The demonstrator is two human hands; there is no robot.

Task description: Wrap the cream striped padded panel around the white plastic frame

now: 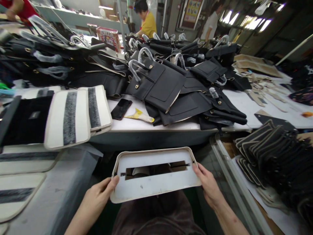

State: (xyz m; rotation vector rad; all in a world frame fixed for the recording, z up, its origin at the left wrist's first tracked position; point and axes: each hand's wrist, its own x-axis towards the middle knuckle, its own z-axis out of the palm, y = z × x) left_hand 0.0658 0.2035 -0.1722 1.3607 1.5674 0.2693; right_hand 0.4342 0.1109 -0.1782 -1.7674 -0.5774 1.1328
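Over my lap I hold a white rectangular panel [156,187] with rounded corners, a cream raised rim and a long slot cut through its middle. My left hand [104,191] grips its left end, thumb on the rim. At the opposite end, my right hand [205,179] pinches the rim near the upper corner. The panel is slightly tilted, its right end higher. Fingers of both hands are partly hidden behind it. Beyond it on the table lie a phone [121,109] and a yellow and white piece [139,115].
Black leather bag pieces [163,85] with wrapped handles are heaped on the white table [176,126]. Cream panels with dark stripes [68,119] are stacked at left. Rows of dark pieces [276,163] stand at right. A person in yellow [148,24] is behind the heap.
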